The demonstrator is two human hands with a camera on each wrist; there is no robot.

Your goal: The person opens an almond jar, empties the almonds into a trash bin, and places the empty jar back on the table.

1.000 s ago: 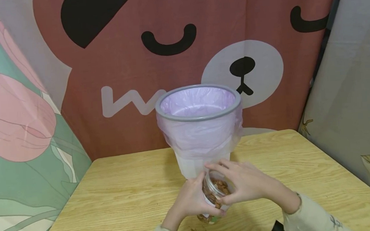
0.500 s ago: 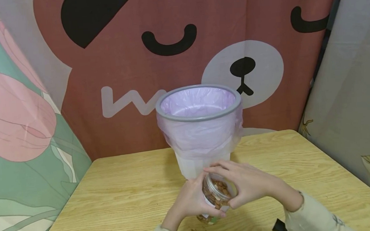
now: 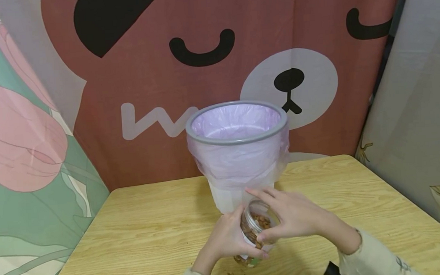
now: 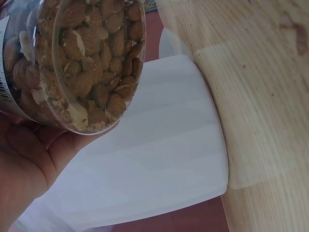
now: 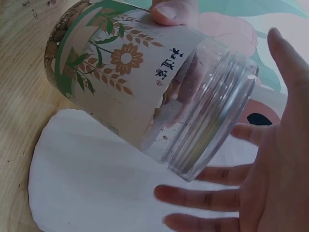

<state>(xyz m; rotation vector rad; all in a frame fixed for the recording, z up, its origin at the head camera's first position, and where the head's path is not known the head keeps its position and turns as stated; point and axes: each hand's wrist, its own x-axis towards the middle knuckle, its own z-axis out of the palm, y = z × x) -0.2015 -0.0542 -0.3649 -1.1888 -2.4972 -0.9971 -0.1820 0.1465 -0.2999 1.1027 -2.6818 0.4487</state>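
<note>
Tilted in front of the bin is a clear plastic jar of almonds [image 4: 91, 63], its label [image 5: 120, 63] printed with orange flowers and green leaves. My left hand [image 3: 231, 236] grips the jar around its body; the left wrist view shows its almond-filled base. Around the jar's clear ridged top [image 5: 217, 121] my right hand [image 3: 294, 217] is spread. In the right wrist view, that hand's thumb stands apart from the jar, and its fairly straight fingers reach past the top. Whether any fingertip touches the jar is hard to tell.
A white bin [image 3: 223, 198] with a grey rim and a purple liner bag [image 3: 240, 161] stands just beyond the hands on the wooden table [image 3: 154, 234]. Small crumbs [image 3: 229, 274] lie near the jar's base. Printed curtains [image 3: 133, 75] surround the table.
Half a second ago the right hand's thumb and fingers were closer around the jar top; now they are spread wider and the thumb has shifted left. The left hand stays put with the jar.
</note>
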